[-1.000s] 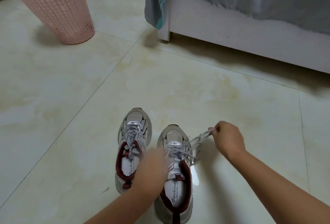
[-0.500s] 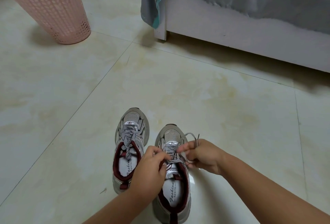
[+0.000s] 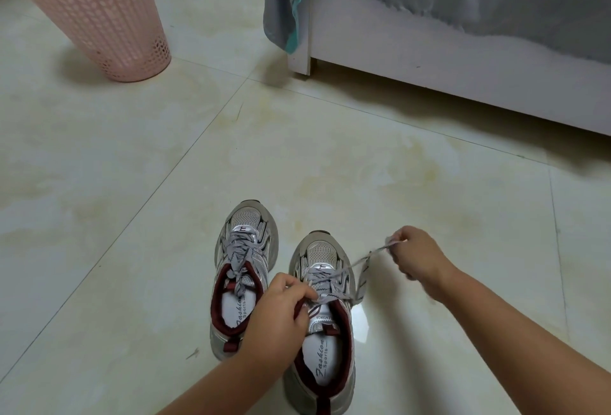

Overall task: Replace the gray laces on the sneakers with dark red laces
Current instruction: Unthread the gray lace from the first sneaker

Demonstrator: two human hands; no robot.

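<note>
Early days: the right hand (image 3: pixel 418 257) pinches a loosened gray flat lace (image 3: pixel 363 262) off the right gray-and-maroon mesh sneaker (image 3: pixel 322 315), the left hand (image 3: pixel 281 312) pinching its crossing. The left sneaker (image 3: pixel 243 269) remains tied (no dark red laces visible).

The left hand (image 3: pixel 279 310) hides the right sneaker's (image 3: pixel 322 325) upper eyelets; the basket's (image 3: pixel 99 18) rim is cropped.

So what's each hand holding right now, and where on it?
Both hold the gray lace of the right sneaker: right hand its pulled-out end, left hand near the top eyelets.
</note>
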